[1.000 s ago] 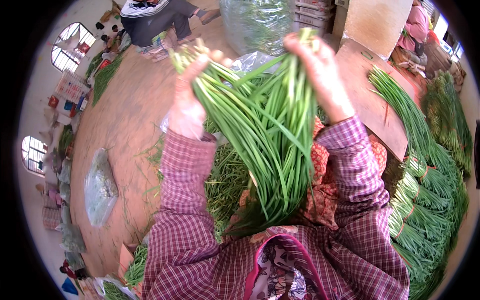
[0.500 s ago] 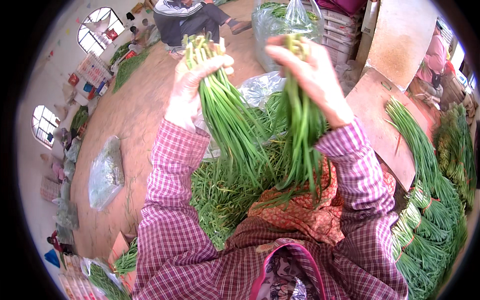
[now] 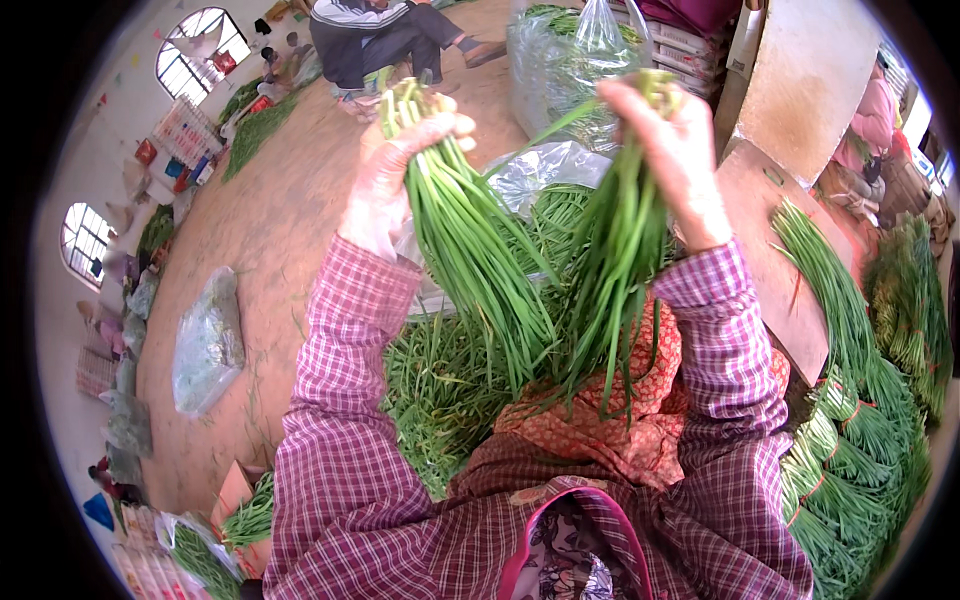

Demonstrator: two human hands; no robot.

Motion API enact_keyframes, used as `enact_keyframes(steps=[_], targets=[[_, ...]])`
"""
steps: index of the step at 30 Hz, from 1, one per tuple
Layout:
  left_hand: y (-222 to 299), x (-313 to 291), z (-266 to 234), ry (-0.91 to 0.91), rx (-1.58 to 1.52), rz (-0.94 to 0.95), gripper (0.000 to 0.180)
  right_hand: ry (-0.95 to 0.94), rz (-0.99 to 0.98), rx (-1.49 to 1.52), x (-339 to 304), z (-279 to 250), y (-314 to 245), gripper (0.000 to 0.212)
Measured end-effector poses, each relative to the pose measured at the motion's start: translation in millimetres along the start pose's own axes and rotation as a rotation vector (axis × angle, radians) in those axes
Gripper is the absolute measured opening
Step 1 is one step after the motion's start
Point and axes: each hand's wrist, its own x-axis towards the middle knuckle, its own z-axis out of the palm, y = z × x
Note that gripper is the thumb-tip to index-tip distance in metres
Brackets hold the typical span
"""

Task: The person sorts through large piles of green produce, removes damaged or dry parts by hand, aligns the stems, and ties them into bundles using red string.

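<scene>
My left hand [image 3: 393, 170] is closed round the pale stem ends of a bunch of long green chives [image 3: 475, 260], whose leaves hang down and to the right. Held level with it, my right hand [image 3: 685, 150] grips a second bunch of chives [image 3: 622, 265] near its stem ends. One long blade sticks out leftward from this second bunch. The hanging leaf tips of the two bunches nearly meet above my lap. Beneath them lies a heap of loose greens [image 3: 435, 385], beside a red patterned cloth [image 3: 640, 440] on my lap.
Tied chive bundles [image 3: 850, 470] are stacked at my right, by a reddish board [image 3: 770, 240]. Ahead are an open plastic bag [image 3: 545, 165] and a fuller bag [image 3: 560, 70]. Another bag [image 3: 208, 345] lies on the floor at left. A person [image 3: 375, 45] sits at the far side.
My right hand has moved right with its bunch, away from the left hand. A single blade now sticks out from that bunch. My left hand has barely shifted.
</scene>
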Motion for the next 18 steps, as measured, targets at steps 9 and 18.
enact_keyframes(steps=[9, 18], targets=[[25.4, 15.9, -102.2, 0.002, -0.166, 0.085, 0.043, 0.223, -0.073, -0.164, 0.3, -72.6, 28.7, 0.026], [15.4, -9.7, 20.1, -0.192, -0.337, -0.093, 0.045, -0.261, -0.094, 0.197, 3.2, 38.2, -48.7, 0.040]])
